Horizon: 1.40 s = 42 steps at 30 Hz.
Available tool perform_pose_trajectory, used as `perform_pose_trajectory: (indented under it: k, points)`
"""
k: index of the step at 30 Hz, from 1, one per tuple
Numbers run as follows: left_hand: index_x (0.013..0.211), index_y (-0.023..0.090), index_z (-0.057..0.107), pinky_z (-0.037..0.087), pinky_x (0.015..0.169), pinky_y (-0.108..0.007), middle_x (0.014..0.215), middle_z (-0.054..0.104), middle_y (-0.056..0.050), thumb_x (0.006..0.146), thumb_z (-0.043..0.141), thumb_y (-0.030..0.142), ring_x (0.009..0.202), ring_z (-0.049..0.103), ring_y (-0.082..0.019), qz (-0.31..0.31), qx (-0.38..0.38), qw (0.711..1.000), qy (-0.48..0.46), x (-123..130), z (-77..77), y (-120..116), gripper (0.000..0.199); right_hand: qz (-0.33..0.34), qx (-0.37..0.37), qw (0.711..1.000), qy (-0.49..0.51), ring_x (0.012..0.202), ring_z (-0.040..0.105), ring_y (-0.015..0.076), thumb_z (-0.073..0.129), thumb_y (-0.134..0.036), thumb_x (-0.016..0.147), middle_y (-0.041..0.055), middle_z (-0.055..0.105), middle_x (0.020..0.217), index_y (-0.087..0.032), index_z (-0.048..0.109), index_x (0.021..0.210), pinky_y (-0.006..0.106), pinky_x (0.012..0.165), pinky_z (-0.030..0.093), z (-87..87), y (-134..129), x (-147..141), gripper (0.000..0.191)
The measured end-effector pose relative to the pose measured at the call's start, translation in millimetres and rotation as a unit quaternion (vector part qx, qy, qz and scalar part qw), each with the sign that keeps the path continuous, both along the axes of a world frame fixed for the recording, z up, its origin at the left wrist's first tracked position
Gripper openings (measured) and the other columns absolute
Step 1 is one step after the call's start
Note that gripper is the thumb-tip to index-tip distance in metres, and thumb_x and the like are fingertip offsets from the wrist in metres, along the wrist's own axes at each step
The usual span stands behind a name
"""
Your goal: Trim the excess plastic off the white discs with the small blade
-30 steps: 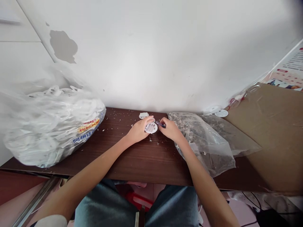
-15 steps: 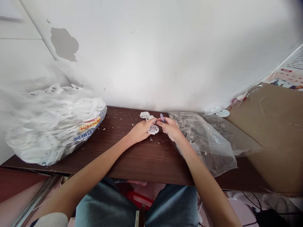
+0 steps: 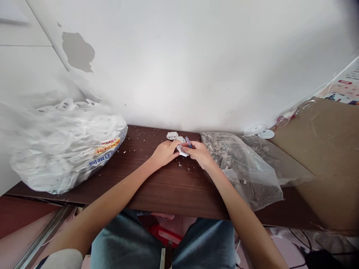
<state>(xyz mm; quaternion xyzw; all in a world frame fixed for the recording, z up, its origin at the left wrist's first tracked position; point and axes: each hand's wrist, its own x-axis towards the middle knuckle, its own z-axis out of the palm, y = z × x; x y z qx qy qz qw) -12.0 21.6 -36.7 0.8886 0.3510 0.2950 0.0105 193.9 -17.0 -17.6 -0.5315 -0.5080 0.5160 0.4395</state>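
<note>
Near the middle of the brown table, my left hand (image 3: 165, 152) is closed on the left edge of a small white piece (image 3: 183, 151). My right hand (image 3: 199, 153) holds a thin blue and clear tool (image 3: 188, 141), its upper end pointing up and left, and its fingers touch the right side of the same white piece. The tool's lower tip is hidden by the fingers. Just behind the hands, a white disc (image 3: 172, 135) with slots lies on the table, and another (image 3: 181, 139) is partly covered by the fingers.
A big clear bag (image 3: 67, 149) full of white pieces stands at the left. Right of my hands lies a clear bag (image 3: 238, 157) of small scraps. White discs (image 3: 266, 134) rest by the wall, beside a cardboard box (image 3: 331, 160). Small white bits dot the brown table (image 3: 168, 190).
Both hands have drawn closer around the white piece, which is now tilted and more covered. The tool has shifted slightly left and leans more.
</note>
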Motion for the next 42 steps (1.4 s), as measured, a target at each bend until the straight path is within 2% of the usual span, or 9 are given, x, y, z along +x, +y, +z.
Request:
perform_pose_trajectory:
  k: [4,9,14,18,23,34,42]
  points:
    - [0.106,0.02,0.06,0.054,0.078,-0.035,0.101,0.076,-0.007,0.093,0.074,0.021,0.088,0.073,-0.025,0.006,-0.033,0.999,-0.016,-0.1,2.6,-2.5,0.019,-0.006,0.001,1.0,0.016,0.061,0.046,0.0104,0.09,-0.045,0.068,0.0007,0.065,0.077,-0.018,0.076,0.103,0.023,0.05,0.031,3.2,-1.4,-1.7,0.047]
    - [0.11,0.022,0.059,0.055,0.08,-0.034,0.106,0.077,-0.005,0.09,0.07,0.015,0.094,0.075,-0.025,0.004,-0.058,0.998,-0.02,1.1,4.3,-4.7,0.023,-0.033,0.007,0.999,0.018,0.064,0.053,0.0124,0.09,-0.051,0.067,0.0022,0.068,0.08,-0.017,0.075,0.098,0.024,0.054,0.038,6.4,-2.7,-4.9,0.049]
    - [0.114,0.023,0.059,0.056,0.082,-0.034,0.109,0.077,-0.003,0.09,0.066,0.015,0.096,0.076,-0.024,0.0,-0.076,0.997,-0.028,2.2,3.7,-6.2,0.025,-0.03,0.036,0.999,-0.009,0.066,0.056,0.0143,0.088,-0.056,0.07,0.0032,0.069,0.081,-0.017,0.076,0.098,0.025,0.054,0.042,-1.7,1.0,-3.3,0.05]
    - [0.114,0.023,0.058,0.057,0.079,-0.034,0.104,0.077,-0.003,0.094,0.066,0.023,0.093,0.077,-0.025,0.002,-0.085,0.996,-0.036,2.4,3.4,-6.9,0.022,-0.037,0.047,0.998,-0.027,0.066,0.056,0.0151,0.088,-0.058,0.071,0.0035,0.068,0.079,-0.019,0.075,0.097,0.025,0.052,0.041,-9.0,4.0,-1.9,0.049]
    - [0.113,0.024,0.057,0.057,0.079,-0.035,0.101,0.077,-0.003,0.094,0.07,0.029,0.092,0.077,-0.026,0.004,-0.098,0.994,-0.047,2.7,4.6,-7.9,0.024,-0.043,0.047,0.998,-0.025,0.064,0.056,0.0154,0.085,-0.061,0.073,0.0026,0.067,0.077,-0.02,0.073,0.098,0.025,0.052,0.04,-9.5,3.3,-2.8,0.05]
    - [0.114,0.023,0.057,0.057,0.083,-0.036,0.104,0.077,-0.004,0.093,0.071,0.026,0.097,0.077,-0.027,0.009,-0.098,0.994,-0.043,3.1,3.7,-7.9,0.026,-0.035,0.065,0.997,-0.017,0.067,0.056,0.0149,0.084,-0.058,0.076,0.0025,0.067,0.082,-0.021,0.075,0.099,0.025,0.055,0.04,-12.4,3.0,-4.2,0.044]
    - [0.109,0.024,0.058,0.057,0.082,-0.036,0.104,0.078,-0.003,0.092,0.071,0.025,0.094,0.077,-0.026,0.014,-0.112,0.992,-0.05,2.8,6.3,-10.2,0.022,-0.034,0.018,0.999,0.014,0.066,0.053,0.0121,0.087,-0.051,0.071,0.0008,0.065,0.083,-0.019,0.073,0.095,0.024,0.056,0.039,-6.9,-0.2,-4.9,0.042]
